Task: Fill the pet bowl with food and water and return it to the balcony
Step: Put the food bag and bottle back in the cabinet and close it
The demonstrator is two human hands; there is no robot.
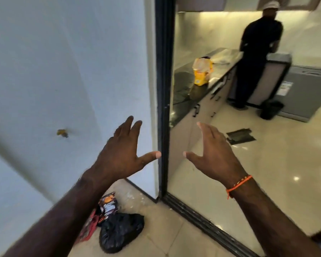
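My left hand [124,151] and my right hand [211,153] are both held out in front of me with fingers spread, holding nothing. They hover on either side of a black door frame [164,89]. A yellow bag [202,72], possibly pet food, stands on a dark kitchen counter [183,86] beyond the doorway. No pet bowl is in view. An orange thread band circles my right wrist.
A black plastic bag [119,230] and torn wrappers [106,204] lie on the floor by the white wall [63,71]. The black door track [202,221] crosses the floor. A person in dark clothes [256,52] stands at the counter. A black bin [271,110] sits near a grey appliance [308,89].
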